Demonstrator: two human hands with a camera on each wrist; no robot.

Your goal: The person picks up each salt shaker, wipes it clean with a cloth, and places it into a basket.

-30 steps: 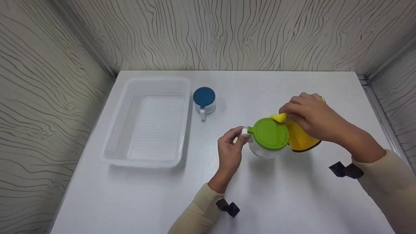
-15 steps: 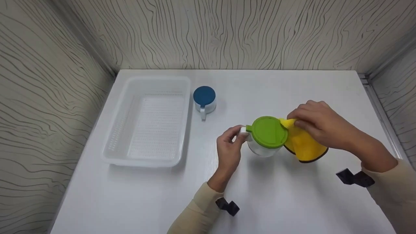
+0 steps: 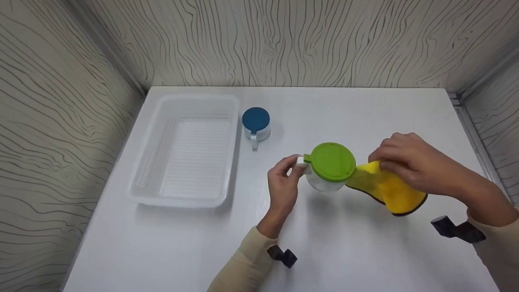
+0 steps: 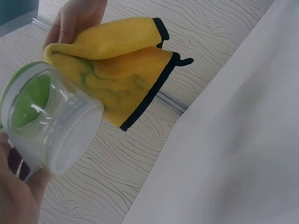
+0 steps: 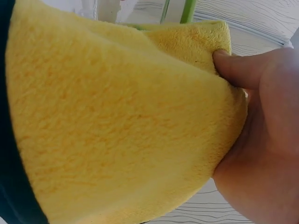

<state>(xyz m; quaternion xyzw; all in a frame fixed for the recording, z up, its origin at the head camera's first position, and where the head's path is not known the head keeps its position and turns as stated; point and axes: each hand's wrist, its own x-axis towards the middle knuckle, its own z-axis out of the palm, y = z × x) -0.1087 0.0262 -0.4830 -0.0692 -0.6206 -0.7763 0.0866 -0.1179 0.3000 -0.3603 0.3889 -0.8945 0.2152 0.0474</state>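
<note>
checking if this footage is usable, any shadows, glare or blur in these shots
Head view: soft shadows on the table below the jar; left wrist view: pale glints on the jar's clear wall, soft-edged shadows on the table; right wrist view: the cloth fills most of the frame, its pile visible.

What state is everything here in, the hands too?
Left hand: gripping a handle
Green-lidded jar: lid on, lifted off the table
Right hand: pinching cloth
Yellow cloth: folded over, hanging
Blue-lidded jar: lid on, upright
White basket: open side up
</note>
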